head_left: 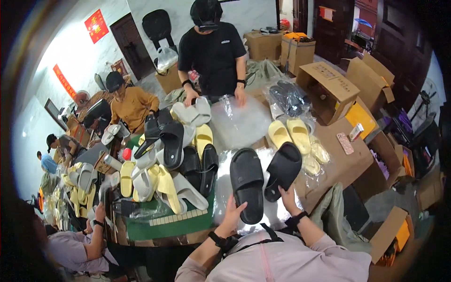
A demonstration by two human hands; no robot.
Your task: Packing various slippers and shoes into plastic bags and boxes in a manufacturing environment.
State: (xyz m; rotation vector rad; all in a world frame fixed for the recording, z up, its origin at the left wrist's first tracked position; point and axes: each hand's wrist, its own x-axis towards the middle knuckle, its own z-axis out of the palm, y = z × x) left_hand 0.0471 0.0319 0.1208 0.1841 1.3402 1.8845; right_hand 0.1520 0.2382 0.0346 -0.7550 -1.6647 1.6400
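My left hand grips a black slide sandal at its lower end, with the thumb over the sole's edge. Another black slide sandal, tilted to the right, is held near its lower end by my right hand. Both sandals are above shiny clear plastic on the table. A heap of black, grey and pale yellow slides lies to the left, among them a black slide and a yellow slide. Pale yellow slides lie in clear plastic at the right.
Across the table a person touches grey slides and a stack of clear bags. Bagged dark slides, a phone and an open carton are at the right. Other people work at the left around more slides.
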